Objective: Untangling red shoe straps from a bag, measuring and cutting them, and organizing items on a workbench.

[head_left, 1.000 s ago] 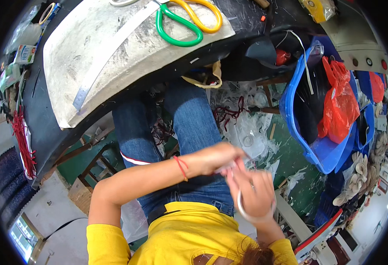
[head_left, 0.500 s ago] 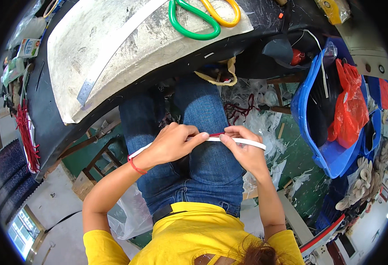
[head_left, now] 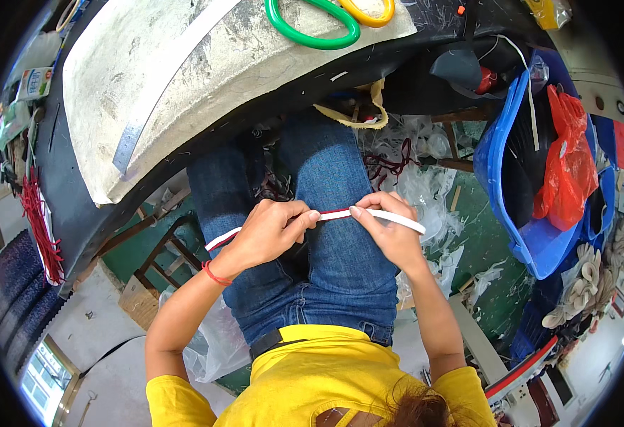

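Note:
A narrow white strip with a dark red side (head_left: 336,214) stretches between my hands above my lap. My left hand (head_left: 268,231) pinches it with thumb and forefinger, and its tail sticks out past the wrist, showing red along white. On the other side, my right hand (head_left: 391,231) pinches the strip, and the white end bends out beyond those fingers. Whether the red is a separate cord or the strip's other face, I cannot tell. Below lie my jeans-clad legs (head_left: 326,164).
Ahead, a worn pale board (head_left: 219,78) on the black bench carries a metal ruler (head_left: 162,85) and scissors with green and orange handles (head_left: 319,41). Red cords (head_left: 38,220) hang at the left. On the right stands a blue bin (head_left: 500,192) holding a red plastic bag (head_left: 568,164).
Both hands remain pinching the strip. The piece between them has turned to show more white, and the tail by my left wrist now shows red. My view has shifted slightly.

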Demonstrator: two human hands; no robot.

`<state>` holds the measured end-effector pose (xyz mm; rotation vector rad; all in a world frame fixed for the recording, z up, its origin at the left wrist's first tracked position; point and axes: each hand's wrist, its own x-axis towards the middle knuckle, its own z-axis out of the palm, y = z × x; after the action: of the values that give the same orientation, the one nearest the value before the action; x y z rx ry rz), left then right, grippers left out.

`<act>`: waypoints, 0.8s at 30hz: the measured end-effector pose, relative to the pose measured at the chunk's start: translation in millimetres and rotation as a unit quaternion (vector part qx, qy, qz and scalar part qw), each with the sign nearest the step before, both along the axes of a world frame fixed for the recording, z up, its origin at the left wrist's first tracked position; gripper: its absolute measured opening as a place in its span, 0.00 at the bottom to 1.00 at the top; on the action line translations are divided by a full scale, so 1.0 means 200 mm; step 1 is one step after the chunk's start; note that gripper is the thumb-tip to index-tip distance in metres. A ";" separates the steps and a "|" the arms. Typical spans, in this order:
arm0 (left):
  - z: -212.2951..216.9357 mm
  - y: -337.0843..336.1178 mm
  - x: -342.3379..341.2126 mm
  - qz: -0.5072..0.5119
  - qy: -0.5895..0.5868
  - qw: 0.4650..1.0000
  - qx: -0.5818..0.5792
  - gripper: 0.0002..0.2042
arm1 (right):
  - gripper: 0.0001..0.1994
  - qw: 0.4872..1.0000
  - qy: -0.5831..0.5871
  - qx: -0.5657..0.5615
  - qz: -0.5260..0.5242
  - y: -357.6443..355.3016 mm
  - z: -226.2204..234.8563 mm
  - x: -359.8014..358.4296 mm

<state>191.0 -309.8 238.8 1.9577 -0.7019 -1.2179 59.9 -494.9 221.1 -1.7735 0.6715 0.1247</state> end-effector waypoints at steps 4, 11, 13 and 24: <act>0.00 -0.04 -0.02 -0.003 -0.024 0.999 -0.024 0.16 | 0.06 0.952 -0.127 -0.264 0.090 0.02 0.02 0.02; 0.01 -0.08 0.00 0.009 0.050 0.998 -0.020 0.11 | 0.17 0.969 0.018 0.229 0.092 -0.22 -0.07 -0.01; 0.02 -0.03 0.02 0.001 0.044 0.999 0.002 0.11 | 0.17 0.961 0.028 0.256 0.101 -0.25 -0.11 -0.01; 0.13 0.41 0.10 0.067 -0.005 0.992 0.110 0.10 | 0.18 0.931 0.010 0.354 0.090 -0.28 -0.25 -0.06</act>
<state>211.9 -227.4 265.7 2.1545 -0.4467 -1.2466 48.8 -550.9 171.9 -1.1283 0.3998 0.4521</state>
